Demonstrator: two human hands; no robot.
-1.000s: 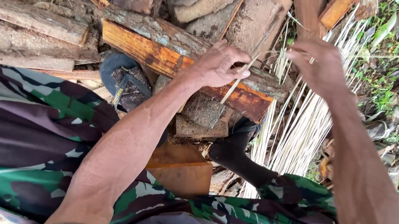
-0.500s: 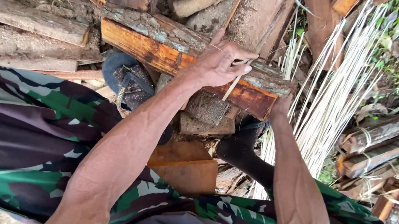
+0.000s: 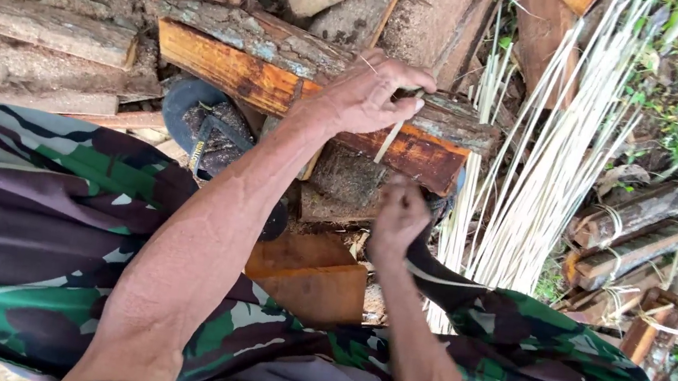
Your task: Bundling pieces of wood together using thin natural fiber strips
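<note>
Firewood fills most of my view: split logs (image 3: 39, 25) stacked across the top, and smaller tied bundles of wood (image 3: 631, 237) lying on the grass at the right. Below them my camouflage trousers (image 3: 18, 212) spread over both knees, with a dark sandal (image 3: 212, 130) on the left foot tucked against the pile. An orange-faced split log (image 3: 230, 74) lies crosswise in front of me, and a sheaf of pale thin strips (image 3: 542, 168) leans upright against the stack beside it.

My left hand (image 3: 368, 95) rests on that orange log, fingers curled and pinched shut on the upper end of a single pale strip (image 3: 390, 138), which hangs down across the log's face. My right hand (image 3: 396, 218) is directly beneath it, closed into a loose fist; I think it grips the lower end of the same strip, but the fingers are turned away and I cannot be sure.

A second ago the right hand was raised high by the sheaf at the upper right; half a second ago it had dropped below the log. It has since come in under the left hand, so both hands now meet on the one strip, well apart from the sheaf.
</note>
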